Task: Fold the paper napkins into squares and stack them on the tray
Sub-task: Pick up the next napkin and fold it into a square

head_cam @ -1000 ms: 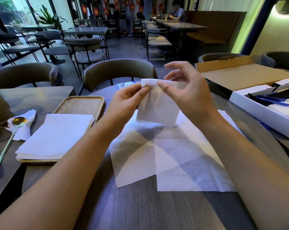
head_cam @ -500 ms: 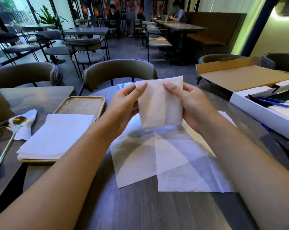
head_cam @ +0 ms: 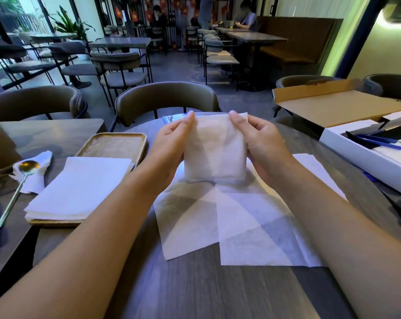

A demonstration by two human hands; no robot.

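Head view: folded napkin (head_cam: 214, 149) held upright above the desk (head_cam: 195, 291), pinched at its upper corners by left hand (head_cam: 172, 143) and right hand (head_cam: 261, 143), fingers (head_cam: 187, 119) curled over the top edge. Tray (head_cam: 113, 146) with the stack of folded napkins (head_cam: 79, 187) off to the left, nearer the left hand. Unfolded napkins (head_cam: 229, 226) flat just below. Probable next move: leftward carry onto the stack.

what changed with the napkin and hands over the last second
The folded napkin went from pinched at its top edge by fingertips to held flat and upright by its two sides, left hand and right hand lower. The tray, its napkin stack and the spoon stayed put.
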